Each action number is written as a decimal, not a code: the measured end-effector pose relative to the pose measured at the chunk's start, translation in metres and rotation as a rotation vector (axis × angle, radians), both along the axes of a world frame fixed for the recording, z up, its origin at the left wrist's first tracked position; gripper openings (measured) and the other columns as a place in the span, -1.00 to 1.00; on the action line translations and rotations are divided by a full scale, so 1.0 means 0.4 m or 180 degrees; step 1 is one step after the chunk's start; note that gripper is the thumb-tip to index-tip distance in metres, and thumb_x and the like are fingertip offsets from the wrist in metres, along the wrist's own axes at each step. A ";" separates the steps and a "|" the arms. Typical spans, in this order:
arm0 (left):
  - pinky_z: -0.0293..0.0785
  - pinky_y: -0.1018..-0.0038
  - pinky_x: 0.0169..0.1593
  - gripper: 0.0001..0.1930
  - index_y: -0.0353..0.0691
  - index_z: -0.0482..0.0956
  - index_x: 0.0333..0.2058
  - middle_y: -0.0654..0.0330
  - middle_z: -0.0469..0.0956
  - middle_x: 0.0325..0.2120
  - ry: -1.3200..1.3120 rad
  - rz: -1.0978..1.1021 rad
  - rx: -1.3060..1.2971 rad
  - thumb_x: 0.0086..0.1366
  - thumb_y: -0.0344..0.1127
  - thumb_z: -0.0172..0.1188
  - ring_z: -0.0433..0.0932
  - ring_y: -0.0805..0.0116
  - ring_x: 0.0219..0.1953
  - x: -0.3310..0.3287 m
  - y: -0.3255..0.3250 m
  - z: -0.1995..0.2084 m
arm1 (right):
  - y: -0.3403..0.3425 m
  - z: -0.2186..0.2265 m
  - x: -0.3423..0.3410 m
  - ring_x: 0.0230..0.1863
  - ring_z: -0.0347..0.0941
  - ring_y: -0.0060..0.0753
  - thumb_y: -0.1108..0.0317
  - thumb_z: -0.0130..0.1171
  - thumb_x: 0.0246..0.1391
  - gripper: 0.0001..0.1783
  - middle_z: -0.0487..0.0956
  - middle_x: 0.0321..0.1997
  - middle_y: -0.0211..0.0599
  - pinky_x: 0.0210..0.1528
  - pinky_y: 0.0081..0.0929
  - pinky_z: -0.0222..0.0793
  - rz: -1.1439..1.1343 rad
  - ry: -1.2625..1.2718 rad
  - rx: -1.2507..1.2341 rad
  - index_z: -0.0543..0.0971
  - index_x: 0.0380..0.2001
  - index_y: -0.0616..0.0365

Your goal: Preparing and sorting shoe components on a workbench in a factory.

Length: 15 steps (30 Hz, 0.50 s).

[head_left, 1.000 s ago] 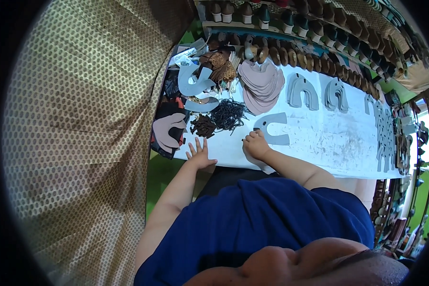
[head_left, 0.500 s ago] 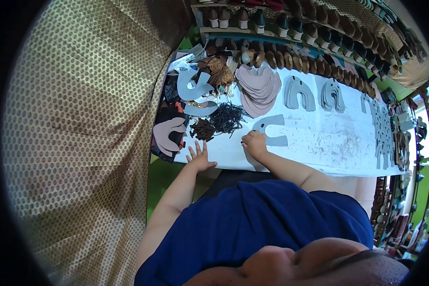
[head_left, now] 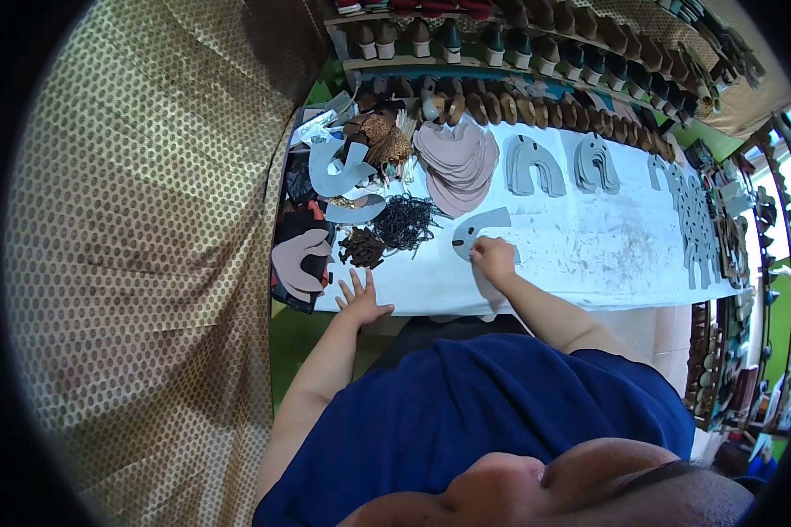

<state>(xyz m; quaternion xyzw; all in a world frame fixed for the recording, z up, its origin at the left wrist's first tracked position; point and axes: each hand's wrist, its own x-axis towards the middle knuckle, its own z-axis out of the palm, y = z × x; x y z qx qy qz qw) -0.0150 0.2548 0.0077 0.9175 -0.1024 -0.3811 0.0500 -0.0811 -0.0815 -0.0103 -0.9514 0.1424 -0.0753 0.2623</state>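
A grey U-shaped cut piece (head_left: 489,220) lies flat on the white-covered table in front of me. Two small dark strips (head_left: 458,242) show on its curved end. My right hand (head_left: 496,258) is over its near arm, fingertips pinched together at the surface; whatever is between them is hidden. My left hand (head_left: 363,301) rests at the table's near edge with its fingers spread, holding nothing. Just beyond it sits a pile of short dark brown strips (head_left: 361,249), and next to that a tangle of thin black strips (head_left: 404,223).
A fanned stack of pinkish pieces (head_left: 459,167) and two grey U-shaped stacks (head_left: 533,167) (head_left: 596,165) lie farther back. Pink U-shaped pieces (head_left: 295,264) are at the left end. Shoes (head_left: 536,112) line shelves behind the table. A patterned curtain (head_left: 149,263) hangs at left.
My right hand has moved right, from the curved end of the grey piece to its near arm. A second dark strip now shows on the curve. My left hand stays spread. The view has shifted slightly.
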 end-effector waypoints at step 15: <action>-0.41 -0.34 0.33 0.32 0.15 -0.59 0.42 -0.08 -0.73 0.42 0.0105 0.0044 0.0048 0.04 0.34 0.31 -0.67 -0.36 0.42 0.000 0.000 0.006 | -0.026 0.016 0.024 -0.27 0.59 -0.18 0.21 0.27 -0.03 -0.88 0.67 -0.42 -0.38 -0.10 -0.13 0.35 0.0171 0.0471 -0.0541 0.69 -0.39 -0.10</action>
